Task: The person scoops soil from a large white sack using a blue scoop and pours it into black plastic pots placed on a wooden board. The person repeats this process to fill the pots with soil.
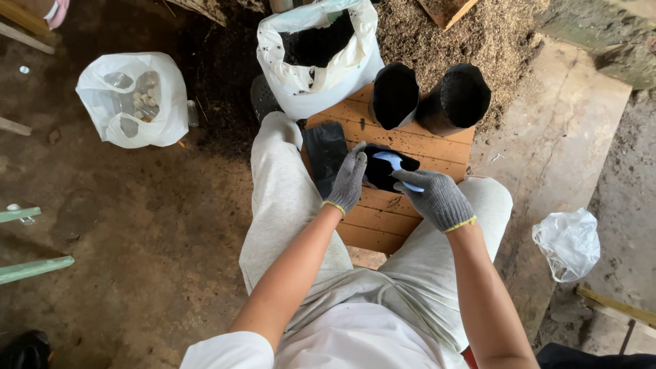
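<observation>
Left hand: gloved, fingers curled on the black bag's rim.
Right hand: gloved, closed around a pale blue scoop.
Bag: mid wooden board.

Black plastic grow bag: soft, small, mouth open and facing up toward the camera, held over a wooden slatted board between the knees; rim pinched on its near-left side, body slightly slumped. Light blue scoop: small, plastic, pale blade lying across the bag's open mouth, handle running back toward the lower right, partly hidden by glove fabric.
</observation>
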